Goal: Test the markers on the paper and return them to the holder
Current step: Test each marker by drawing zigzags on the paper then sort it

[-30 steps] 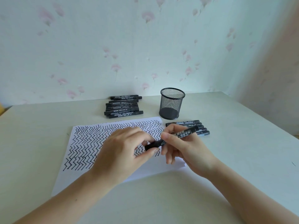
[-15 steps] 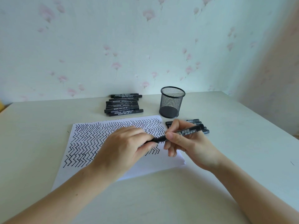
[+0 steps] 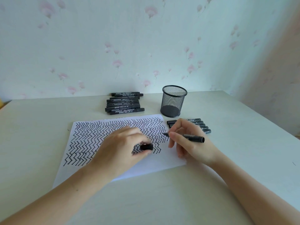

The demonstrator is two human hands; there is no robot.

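A white paper (image 3: 162, 161) covered in black zigzag lines lies on the table. My right hand (image 3: 190, 143) grips an uncapped black marker (image 3: 193, 138), its tip pointing left over the paper's right part. My left hand (image 3: 123, 148) pinches the marker's black cap (image 3: 146, 146) just above the paper. A black mesh holder (image 3: 173, 101) stands behind the paper with nothing visible inside. Several capped markers (image 3: 124, 103) lie stacked at the back, left of the holder. Several more capped markers (image 3: 201, 125) lie to the right of the paper, partly hidden behind my right hand.
The pale table (image 3: 235, 143) ends at its right edge near the wall corner. Flowered wallpaper (image 3: 146, 46) runs along the table's back edge.
The cap has come off the marker: my left hand drew it away to the lower left while my right hand carried the marker to the right.
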